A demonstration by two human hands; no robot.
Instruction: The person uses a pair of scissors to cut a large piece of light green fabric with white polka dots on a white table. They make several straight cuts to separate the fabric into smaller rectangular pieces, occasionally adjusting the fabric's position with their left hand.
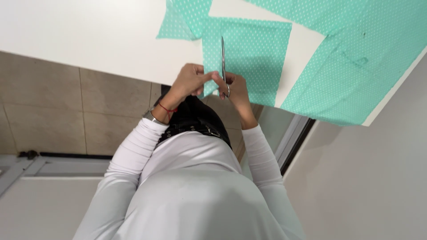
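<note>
Overhanging the near edge of the white table (89, 40), the mint-green white-dotted fabric square (255, 53) is pinched tight at its hem by the left hand (190, 80) while the right hand (235, 86), fingers through the handles, runs slim steel scissors (223, 55) into it, blades nearly closed.

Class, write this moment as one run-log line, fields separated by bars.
left hand: pinches fabric edge | right hand: holds scissors, blades lying on green dotted fabric | surface: white table | other fabric pieces alongside
</note>
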